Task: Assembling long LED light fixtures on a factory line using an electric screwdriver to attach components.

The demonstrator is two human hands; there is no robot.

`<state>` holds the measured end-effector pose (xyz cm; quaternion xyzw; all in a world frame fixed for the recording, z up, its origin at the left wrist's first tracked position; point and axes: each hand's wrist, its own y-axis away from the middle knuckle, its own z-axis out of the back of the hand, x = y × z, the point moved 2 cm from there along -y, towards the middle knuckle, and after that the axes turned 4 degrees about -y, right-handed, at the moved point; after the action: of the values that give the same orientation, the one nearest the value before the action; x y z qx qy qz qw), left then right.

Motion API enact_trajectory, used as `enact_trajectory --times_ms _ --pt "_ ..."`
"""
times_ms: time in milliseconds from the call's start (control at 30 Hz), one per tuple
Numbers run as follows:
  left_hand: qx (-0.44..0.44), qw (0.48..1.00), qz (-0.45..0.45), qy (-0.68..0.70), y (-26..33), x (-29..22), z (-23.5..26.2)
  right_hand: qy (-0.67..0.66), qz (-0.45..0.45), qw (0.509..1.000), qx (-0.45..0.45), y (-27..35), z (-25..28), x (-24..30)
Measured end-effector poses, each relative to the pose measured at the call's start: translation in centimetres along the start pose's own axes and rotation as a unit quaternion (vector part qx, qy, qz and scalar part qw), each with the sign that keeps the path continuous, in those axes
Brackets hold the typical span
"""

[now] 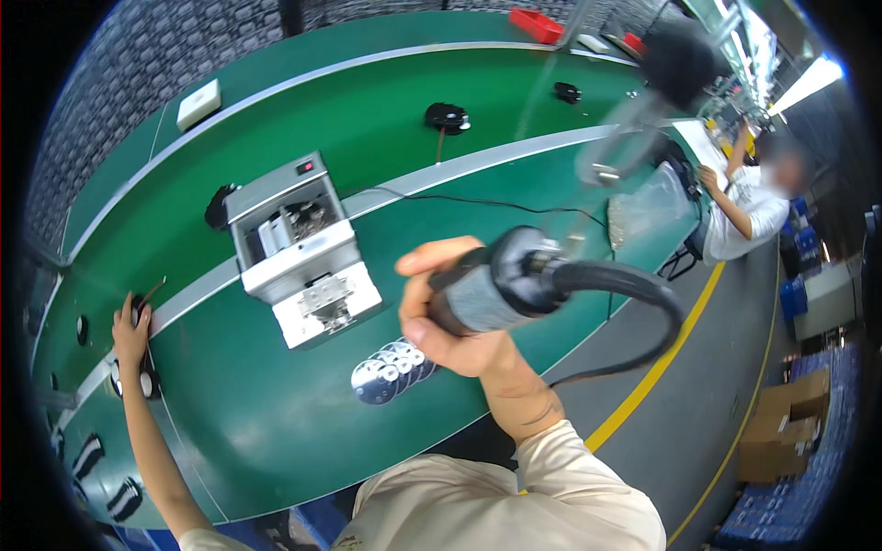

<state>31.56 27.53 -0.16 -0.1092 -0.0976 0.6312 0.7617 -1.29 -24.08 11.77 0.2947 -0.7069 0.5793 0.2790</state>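
My right hand (464, 344) is wrapped round the body of a dark electric screwdriver (482, 294) with a grey band. The tool lies tilted above the bench, its thick black cable looping off to the right. Below this hand, a fanned stack of shiny metal discs (375, 381) rests on the green bench. At the far left, my left hand (130, 338) has its fingers closed on a small black round part (138, 310) with a thin wire sticking out. Another dark round part (148, 384) lies beside my left wrist.
A grey screw feeder (303, 243) with screws in its tray stands mid-bench. Black parts (447, 118) sit on the green conveyor belt (367, 119). A blurred hanging balancer (680, 64) is overhead at right. A co-worker (753, 202) is at the far right, near cardboard boxes (781, 427).
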Motion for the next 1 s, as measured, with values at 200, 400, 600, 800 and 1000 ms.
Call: enact_trajectory --times_ms 200,400,600,800,1000 --pt "0.017 0.987 0.111 -0.117 3.0 -3.2 7.3 -0.09 -0.03 0.996 -0.008 -0.1 -1.0 0.0" --pt "-0.197 0.957 0.0 0.214 0.4 -4.9 11.7 -0.087 0.0 0.996 -0.019 0.8 0.0 0.1" --pt "-0.063 0.974 -0.116 0.186 7.4 -14.5 23.6 -0.063 -0.007 0.998 -0.021 0.1 -0.1 1.6" --pt "0.205 0.955 -0.211 0.017 15.8 -21.9 23.0 -0.065 -0.015 0.998 -0.021 0.4 -0.5 1.6" --pt "0.278 0.9 -0.292 0.166 21.2 -27.5 17.5 -0.05 -0.012 0.999 0.009 0.2 -0.8 1.8"
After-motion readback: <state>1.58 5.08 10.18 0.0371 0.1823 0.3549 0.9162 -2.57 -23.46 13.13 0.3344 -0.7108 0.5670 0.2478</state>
